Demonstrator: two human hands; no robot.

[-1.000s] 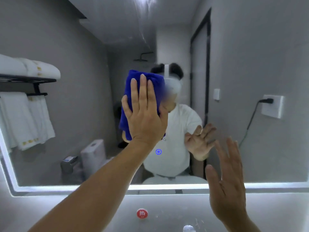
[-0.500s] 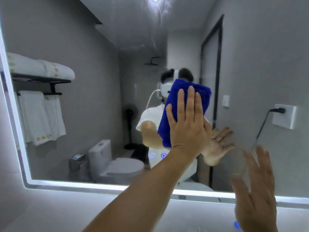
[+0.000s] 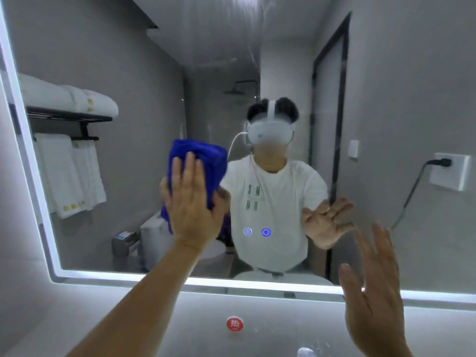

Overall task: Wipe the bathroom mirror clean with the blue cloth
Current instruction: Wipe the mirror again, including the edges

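The cloth (image 3: pixel 198 155) is bunched flat against the mirror (image 3: pixel 144 99), left of centre, at about 9 o'clock in my view. My left hand (image 3: pixel 192 207) covers its lower half.

Fault conditions, as I judge them:
- Cloth slip. The cloth is only pressed to the glass, not gripped. Its lower edge hangs loose at 7 o'clock of the palm. If I ease the pressure during a stroke, it could drop.
- Unintended switching. Two lit touch buttons (image 3: pixel 257 232) sit at 4 o'clock of the cloth. A pass over them could trigger a function.
- Incomplete coverage. Pale streaks (image 3: pixel 252 34) show near 12 o'clock on the glass, well apart from the cloth. Short strokes would miss them.
- Fresh prints. My right hand (image 3: pixel 373 300) is raised at 4 o'clock. If it touches the glass, it will mark it.

Finger state:
- Left fingers (image 3: pixel 189 171): straight, close together, laid flat on the cloth and pressing it to the glass. The thumb lies along the cloth's right edge.
- Right fingers (image 3: pixel 381 243): straight and spread, holding nothing. The reflection stands apart from the hand, so I judge it to be off the glass.

A red sticker (image 3: pixel 235 324) sits below the mirror at 6 o'clock.
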